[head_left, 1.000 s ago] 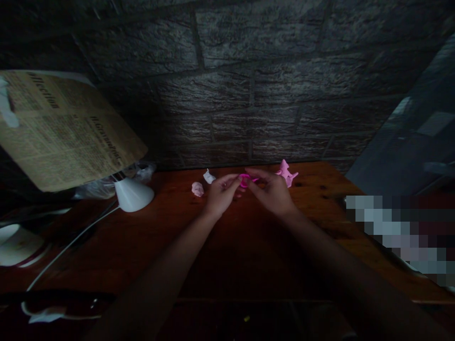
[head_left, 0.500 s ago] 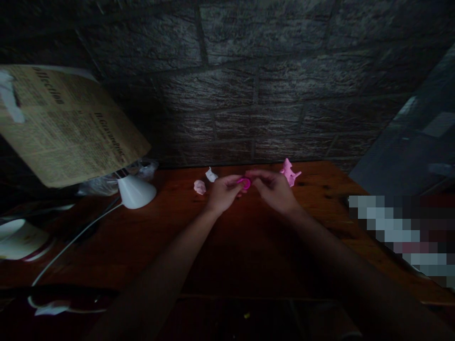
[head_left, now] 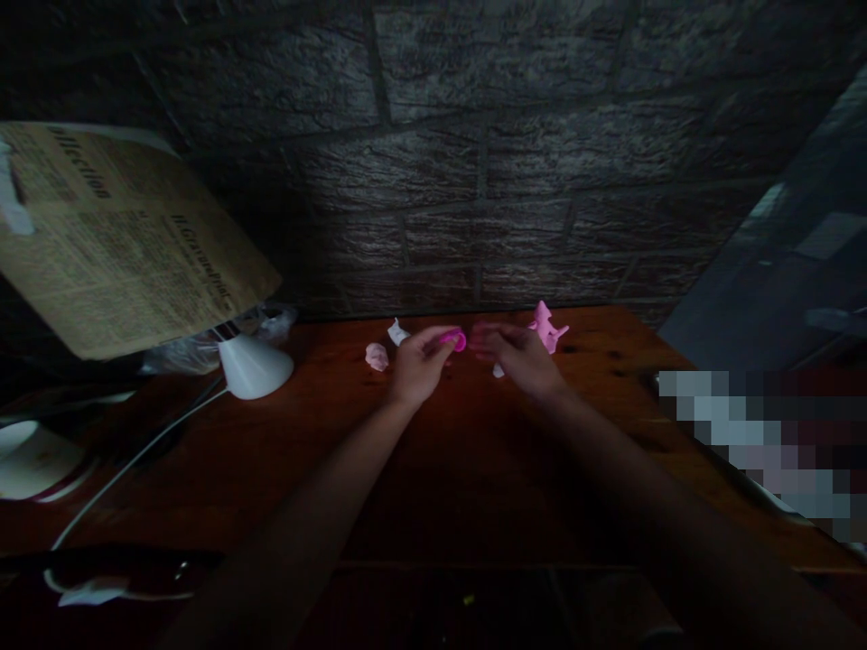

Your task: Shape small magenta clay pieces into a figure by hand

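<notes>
Between the thumb and fingers of my left hand (head_left: 421,361) is a small bright pink round piece (head_left: 457,339) with a raised rim, its opening facing right. A short gap away, my right hand (head_left: 521,357) has curled fingers, smeared by motion; what they hold, if anything, does not show. Below those fingers peeks a small white scrap (head_left: 499,370); whether it is held or lies on the table is unclear. Just behind the right hand stands a light pink, spiky piece (head_left: 547,327). Left of my left hand lie a pale pink crumpled lump (head_left: 377,357) and a white crumpled piece (head_left: 397,332).
On the wooden table (head_left: 433,469) at left stands a lamp with a white base (head_left: 256,368) and a newsprint shade (head_left: 135,244). Its white cord (head_left: 135,460) runs past a white cup (head_left: 33,460). Clear plastic (head_left: 182,355) lies behind. A brick wall (head_left: 433,181) rises at the back.
My right hand has come away from the bright pink piece, leaving it in my left hand alone. The small white scrap under the right hand now shows. The view has shifted slightly.
</notes>
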`<state>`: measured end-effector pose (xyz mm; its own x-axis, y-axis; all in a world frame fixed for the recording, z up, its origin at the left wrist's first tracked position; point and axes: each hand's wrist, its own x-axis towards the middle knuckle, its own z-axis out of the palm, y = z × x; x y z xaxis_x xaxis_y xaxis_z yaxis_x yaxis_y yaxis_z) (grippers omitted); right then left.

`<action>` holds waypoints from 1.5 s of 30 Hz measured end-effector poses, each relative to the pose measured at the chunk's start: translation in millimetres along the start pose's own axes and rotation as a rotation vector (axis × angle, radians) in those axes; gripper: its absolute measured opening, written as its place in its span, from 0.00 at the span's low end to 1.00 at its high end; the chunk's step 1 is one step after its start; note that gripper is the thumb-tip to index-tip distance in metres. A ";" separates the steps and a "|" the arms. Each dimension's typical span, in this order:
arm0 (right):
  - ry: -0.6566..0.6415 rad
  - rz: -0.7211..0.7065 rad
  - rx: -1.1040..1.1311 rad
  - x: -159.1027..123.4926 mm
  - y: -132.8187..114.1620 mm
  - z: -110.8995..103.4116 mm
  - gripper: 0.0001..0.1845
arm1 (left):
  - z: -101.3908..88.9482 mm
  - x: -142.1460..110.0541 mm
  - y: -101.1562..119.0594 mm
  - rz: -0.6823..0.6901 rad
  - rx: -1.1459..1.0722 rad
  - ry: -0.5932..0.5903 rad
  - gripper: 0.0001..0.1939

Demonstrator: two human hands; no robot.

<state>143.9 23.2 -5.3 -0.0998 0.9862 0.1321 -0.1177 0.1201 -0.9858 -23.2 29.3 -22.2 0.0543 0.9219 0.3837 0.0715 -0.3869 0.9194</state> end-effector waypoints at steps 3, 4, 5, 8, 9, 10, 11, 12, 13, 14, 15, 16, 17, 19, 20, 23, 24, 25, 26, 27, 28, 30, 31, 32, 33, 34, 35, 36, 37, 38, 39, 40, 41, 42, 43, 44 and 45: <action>-0.090 0.195 0.128 -2.2 -1.1 1.4 0.08 | 3.8 -0.5 -4.9 0.046 0.016 -0.040 0.10; -0.117 0.228 0.166 -2.8 -1.7 1.5 0.08 | 4.4 -0.4 -5.8 0.078 0.038 -0.060 0.10; -0.135 0.244 0.194 -3.1 -2.3 1.3 0.08 | 4.4 -0.2 -5.9 0.120 0.073 -0.075 0.10; -0.135 0.238 0.216 -2.5 -3.4 -0.5 0.09 | 1.4 0.4 -1.4 0.285 0.246 -0.099 0.11; -0.130 0.229 0.205 -2.1 -3.6 -1.2 0.10 | -0.4 0.3 1.2 0.351 0.313 -0.096 0.11; -0.125 0.217 0.183 -1.9 -3.7 -1.8 0.11 | -2.3 0.1 4.0 0.404 0.363 -0.099 0.13; -0.121 0.203 0.154 -1.8 -3.7 -2.3 0.11 | -4.3 -0.2 6.5 0.441 0.413 -0.110 0.14; -0.120 0.188 0.120 -2.0 -3.7 -2.6 0.12 | -6.0 -0.6 8.7 0.472 0.456 -0.118 0.15; -0.121 0.170 0.086 -2.4 -3.7 -2.7 0.12 | -7.6 -1.1 10.5 0.494 0.493 -0.125 0.15; -0.124 0.150 0.055 -2.9 -3.7 -2.6 0.12 | -8.7 -1.5 11.7 0.510 0.527 -0.128 0.14; -0.128 0.131 0.032 -3.4 -3.7 -2.4 0.12 | -9.5 -1.9 12.5 0.521 0.555 -0.127 0.14; -0.128 0.117 0.016 -3.8 -3.7 -2.1 0.12 | -9.9 -2.3 12.9 0.528 0.572 -0.120 0.13; -0.127 0.110 0.007 -4.1 -3.8 -1.7 0.12 | -9.9 -2.8 13.2 0.534 0.580 -0.113 0.13; -0.111 0.121 0.006 -4.3 -4.2 -0.9 0.12 | -9.2 -3.7 13.5 0.534 0.566 -0.103 0.13; -0.099 0.133 0.014 -4.4 -4.6 -0.5 0.13 | -8.6 -4.2 13.8 0.528 0.549 -0.092 0.13; -0.087 0.166 0.053 -4.9 -6.7 0.8 0.13 | -6.6 -6.0 15.2 0.489 0.509 -0.049 0.12; -0.089 0.173 0.067 -5.1 -7.4 1.3 0.12 | -6.0 -6.6 16.0 0.471 0.500 -0.032 0.12; -0.092 0.179 0.080 -5.4 -7.9 1.8 0.12 | -5.5 -7.2 16.7 0.452 0.494 -0.019 0.11; -0.093 0.182 0.090 -5.6 -8.1 2.3 0.11 | -5.0 -7.7 17.5 0.432 0.490 -0.011 0.11; -0.092 0.183 0.096 -5.6 -7.9 2.6 0.10 | -4.4 -8.1 18.3 0.414 0.484 -0.002 0.11; -0.088 0.179 0.096 -5.5 -7.3 2.9 0.10 | -3.9 -8.4 18.8 0.396 0.481 0.003 0.11; -0.080 0.166 0.082 -4.9 -5.4 2.8 0.11 | -2.9 -8.7 19.0 0.368 0.475 0.004 0.10; -0.076 0.157 0.071 -4.4 -4.5 2.6 0.11 | -2.4 -8.6 18.6 0.357 0.470 0.002 0.11; -0.071 0.150 0.060 -3.9 -3.8 2.3 0.11 | -1.9 -8.4 17.9 0.346 0.461 -0.002 0.11; -0.063 0.145 0.051 -3.6 -3.6 1.9 0.11 | -1.5 -8.1 17.0 0.334 0.447 -0.008 0.13; -0.052 0.141 0.044 -3.3 -3.8 1.6 0.10 | -1.2 -7.9 15.9 0.323 0.430 -0.011 0.15; -0.041 0.137 0.039 -3.3 -4.6 1.3 0.10 | -0.9 -7.7 14.8 0.313 0.413 -0.011 0.16; -0.031 0.132 0.036 -3.5 -5.6 1.1 0.10 | -0.7 -7.6 13.8 0.303 0.400 -0.008 0.15; -0.025 0.124 0.033 -3.9 -6.9 1.1 0.10 | -0.7 -7.5 12.9 0.295 0.392 -0.006 0.14; -0.027 0.114 0.028 -4.5 -8.0 1.1 0.10 | -0.8 -7.4 12.2 0.289 0.389 -0.001 0.13; -0.036 0.099 0.023 -5.0 -9.0 1.3 0.09 | -1.1 -7.4 11.7 0.286 0.392 0.003 0.12; -0.045 0.084 0.017 -5.5 -9.5 1.5 0.08 | -1.5 -7.2 11.4 0.288 0.397 0.004 0.12; -0.054 0.070 0.010 -5.9 -9.7 1.8 0.07 | -2.0 -7.0 11.0 0.292 0.402 0.001 0.12; -0.059 0.061 0.004 -6.1 -9.5 2.0 0.06 | -2.5 -6.7 10.7 0.296 0.407 -0.005 0.12; -0.059 0.056 -0.001 -6.1 -9.0 2.2 0.05 | -3.1 -6.2 10.2 0.298 0.408 -0.015 0.13; -0.054 0.058 -0.002 -5.9 -8.4 2.3 0.05 | -3.5 -5.7 9.6 0.296 0.403 -0.027 0.13; -0.049 0.063 -0.003 -5.7 -7.8 2.3 0.05 | -3.9 -5.0 8.8 0.289 0.390 -0.037 0.13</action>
<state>143.1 16.4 1.8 -0.1548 0.9851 0.0745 -0.1072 0.0582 -0.9925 -26.8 21.3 -15.7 0.1614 0.7769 0.6085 0.4163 -0.6127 0.6718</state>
